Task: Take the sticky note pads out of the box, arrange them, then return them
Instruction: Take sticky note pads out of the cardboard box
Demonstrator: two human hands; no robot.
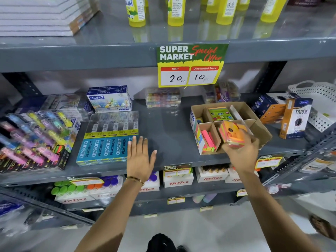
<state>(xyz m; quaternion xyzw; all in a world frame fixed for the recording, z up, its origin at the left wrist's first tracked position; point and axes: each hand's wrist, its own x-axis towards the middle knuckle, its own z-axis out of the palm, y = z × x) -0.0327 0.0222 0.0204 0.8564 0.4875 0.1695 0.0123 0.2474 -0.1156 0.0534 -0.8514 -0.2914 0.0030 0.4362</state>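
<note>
A brown cardboard box point(261, 130) with inner dividers stands on the grey middle shelf point(169, 128), right of centre. My right hand point(242, 151) is shut on a stack of orange, pink and yellow sticky note pads point(231, 133), held just above the box's front compartments. A green-covered pad point(220, 113) lies in a back compartment. Pink pads point(209, 139) stand on edge in the front left compartment. My left hand point(140, 155) hovers open, fingers spread, over the bare shelf beside the blue pencil boxes.
Blue Apsara pencil boxes point(107, 148) lie left of my left hand, with highlighter packs point(34, 135) further left. Doms boxes point(109, 99) and clear cases sit at the back. Trio boxes point(294, 117) and a white basket point(316, 95) stand right. A price sign point(190, 65) hangs above.
</note>
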